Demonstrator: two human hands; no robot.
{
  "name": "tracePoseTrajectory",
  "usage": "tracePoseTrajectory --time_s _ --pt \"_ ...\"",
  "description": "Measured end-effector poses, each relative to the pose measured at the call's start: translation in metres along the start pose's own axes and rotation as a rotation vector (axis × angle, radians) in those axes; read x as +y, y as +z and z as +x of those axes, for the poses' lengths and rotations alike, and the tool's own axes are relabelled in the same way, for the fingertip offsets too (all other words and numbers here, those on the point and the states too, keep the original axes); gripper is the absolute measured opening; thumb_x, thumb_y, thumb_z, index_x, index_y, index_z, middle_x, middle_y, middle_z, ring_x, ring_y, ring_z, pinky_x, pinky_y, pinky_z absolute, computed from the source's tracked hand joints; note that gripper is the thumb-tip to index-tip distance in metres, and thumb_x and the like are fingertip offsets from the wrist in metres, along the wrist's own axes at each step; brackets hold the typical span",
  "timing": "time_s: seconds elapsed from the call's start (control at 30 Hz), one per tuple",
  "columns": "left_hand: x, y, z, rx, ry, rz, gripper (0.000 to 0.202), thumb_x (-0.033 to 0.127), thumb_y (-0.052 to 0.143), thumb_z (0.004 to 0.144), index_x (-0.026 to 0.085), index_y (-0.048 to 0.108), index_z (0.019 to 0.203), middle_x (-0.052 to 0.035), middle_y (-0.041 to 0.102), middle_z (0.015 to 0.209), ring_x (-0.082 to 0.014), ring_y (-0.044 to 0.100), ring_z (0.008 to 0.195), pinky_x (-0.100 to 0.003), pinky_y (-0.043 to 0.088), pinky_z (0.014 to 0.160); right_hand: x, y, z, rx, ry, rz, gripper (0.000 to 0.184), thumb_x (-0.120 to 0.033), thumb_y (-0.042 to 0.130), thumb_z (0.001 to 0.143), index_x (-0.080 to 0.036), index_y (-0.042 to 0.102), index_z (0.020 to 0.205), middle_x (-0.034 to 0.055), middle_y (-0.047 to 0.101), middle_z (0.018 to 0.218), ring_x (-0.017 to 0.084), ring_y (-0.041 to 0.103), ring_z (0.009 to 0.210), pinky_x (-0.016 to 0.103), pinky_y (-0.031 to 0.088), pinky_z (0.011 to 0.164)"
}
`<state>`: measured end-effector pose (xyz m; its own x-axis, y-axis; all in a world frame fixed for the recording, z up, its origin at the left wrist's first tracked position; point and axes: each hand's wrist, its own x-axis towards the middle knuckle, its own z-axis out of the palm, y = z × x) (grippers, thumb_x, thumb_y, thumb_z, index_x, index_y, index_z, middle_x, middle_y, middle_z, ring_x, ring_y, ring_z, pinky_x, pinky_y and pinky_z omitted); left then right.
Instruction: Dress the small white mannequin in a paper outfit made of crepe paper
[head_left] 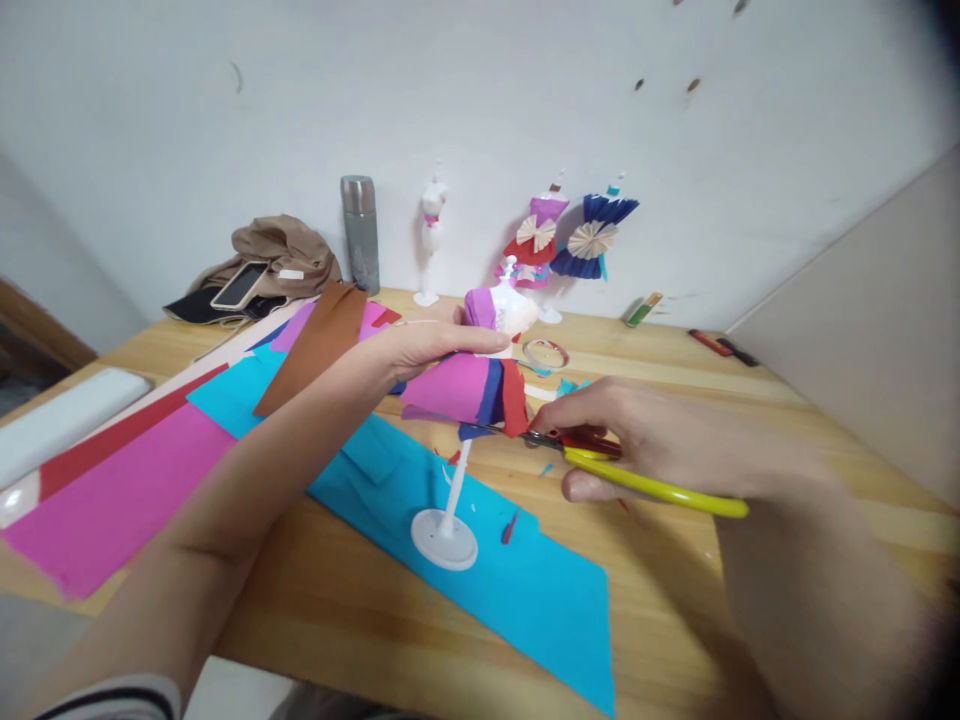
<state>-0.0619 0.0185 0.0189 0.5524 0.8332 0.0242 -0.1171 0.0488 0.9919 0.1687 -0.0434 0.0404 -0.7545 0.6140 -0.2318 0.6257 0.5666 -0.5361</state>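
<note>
A small white dress form (516, 308) on a stand tilts above the table, its round base (444, 540) over blue paper. Purple paper wraps part of its bust, and a layered paper skirt (450, 388) in purple, dark blue and red hangs below. My left hand (450, 340) grips the form around its waist, fingers partly hidden behind it. In my right hand (607, 430) are scissors (652, 482) with a yellow handle. Their blades reach leftward along the skirt's lower edge; how far apart they are I cannot make out.
Blue crepe paper (540, 600) lies under the stand, with pink paper (127, 500) and brown paper (322, 340) to the left. Along the wall stand a thermos (361, 235), a bare dress form (430, 235) and two dressed ones. A tape roll (546, 354) sits behind my right hand.
</note>
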Motion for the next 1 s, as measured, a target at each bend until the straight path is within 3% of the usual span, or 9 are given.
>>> tracePoseTrajectory --time_s 0.5,0.77,1.0 --pt "-0.0030 -0.0044 0.0049 -0.018 0.039 0.024 0.044 0.026 0.088 0.066 0.013 0.074 0.105 -0.0100 0.077 0.111 -0.0286 0.070 0.110 -0.038 0.053 0.099 -0.0025 -0.0010 0.0022 -0.032 0.052 0.013 0.053 -0.067 0.063 0.086 -0.021 0.044 0.069 -0.0056 0.030 0.065 0.010 0.025 0.059 0.025 0.019 0.049" --pt "-0.0043 -0.0049 0.0049 -0.013 0.033 0.027 0.045 0.026 0.089 0.065 0.013 0.073 0.105 -0.0089 0.077 0.109 -0.0272 0.071 0.107 -0.038 0.053 0.097 0.0048 0.0006 0.0009 -0.015 0.000 0.071 0.056 -0.072 0.062 0.084 -0.019 0.051 0.072 -0.0053 0.034 0.064 0.010 0.026 0.057 0.024 0.020 0.048" --pt "-0.0073 -0.0063 0.0089 -0.021 0.024 0.004 0.047 0.024 0.089 0.064 0.012 0.073 0.106 -0.0096 0.077 0.109 -0.0243 0.072 0.100 -0.034 0.054 0.090 0.0065 0.0016 0.0001 -0.037 0.044 0.048 0.057 -0.073 0.059 0.086 -0.017 0.059 0.075 -0.0038 0.039 0.063 0.010 0.029 0.057 0.025 0.023 0.050"
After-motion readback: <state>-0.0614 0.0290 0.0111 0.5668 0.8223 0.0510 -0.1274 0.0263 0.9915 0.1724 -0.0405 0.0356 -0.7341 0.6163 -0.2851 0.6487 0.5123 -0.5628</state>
